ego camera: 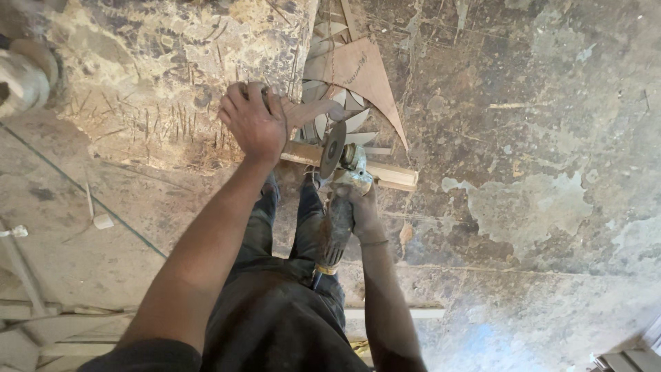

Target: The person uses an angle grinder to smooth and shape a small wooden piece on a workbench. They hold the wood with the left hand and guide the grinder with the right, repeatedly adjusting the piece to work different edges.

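My left hand [255,120] presses down on a thin curved brown wooden piece [313,110] at the edge of a scarred workbench slab [165,76]. My right hand [361,210] grips the body of a dusty angle grinder [339,207], held upright. Its round disc [333,148] stands on edge just below the curved piece, close to my left fingers. Under the disc lies a pale wooden batten [385,173] on the floor. My dark trousers and legs fill the lower middle.
A triangular plywood offcut [365,72] and several pale curved cut-outs [358,120] lie on the stained concrete floor [537,138] beyond the batten. Pale wooden strips [41,324] lie at lower left. A small white block [103,221] sits on the left.
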A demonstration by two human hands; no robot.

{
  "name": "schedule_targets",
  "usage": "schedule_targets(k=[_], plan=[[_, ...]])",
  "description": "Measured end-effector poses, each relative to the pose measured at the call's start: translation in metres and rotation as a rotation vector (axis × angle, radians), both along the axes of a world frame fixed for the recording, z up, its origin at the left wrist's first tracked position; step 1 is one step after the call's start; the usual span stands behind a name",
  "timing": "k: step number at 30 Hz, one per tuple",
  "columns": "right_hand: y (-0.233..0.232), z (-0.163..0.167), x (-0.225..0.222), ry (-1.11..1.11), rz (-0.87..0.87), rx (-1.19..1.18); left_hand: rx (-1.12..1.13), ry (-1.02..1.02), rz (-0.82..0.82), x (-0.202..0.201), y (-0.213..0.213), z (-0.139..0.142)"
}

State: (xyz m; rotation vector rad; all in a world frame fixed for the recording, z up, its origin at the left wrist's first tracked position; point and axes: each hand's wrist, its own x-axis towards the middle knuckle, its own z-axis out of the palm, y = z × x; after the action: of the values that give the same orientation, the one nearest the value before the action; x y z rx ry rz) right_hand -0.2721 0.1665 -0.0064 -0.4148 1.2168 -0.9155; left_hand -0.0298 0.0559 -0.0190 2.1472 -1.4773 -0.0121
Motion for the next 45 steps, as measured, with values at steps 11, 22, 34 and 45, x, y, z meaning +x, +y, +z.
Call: schedule_targets(k=[11, 22, 34, 45], plan=[[-0.044, 0.007, -0.007, -0.008, 0.059, 0.073, 0.013, -0.048, -0.008, 0.002, 0.005, -0.005], [-0.022, 0.006, 0.027, 0.01, -0.05, 0.076, 0.016, -0.012, 0.051, -0.005, 0.008, -0.013], [-0.035, -0.004, 0.019, 0.002, -0.034, 0.113, 0.034, -0.02, 0.08, -0.007, 0.011, -0.012], [-0.018, 0.01, 0.042, -0.006, -0.077, 0.059, 0.066, 0.017, 0.114, -0.009, 0.008, -0.021]])
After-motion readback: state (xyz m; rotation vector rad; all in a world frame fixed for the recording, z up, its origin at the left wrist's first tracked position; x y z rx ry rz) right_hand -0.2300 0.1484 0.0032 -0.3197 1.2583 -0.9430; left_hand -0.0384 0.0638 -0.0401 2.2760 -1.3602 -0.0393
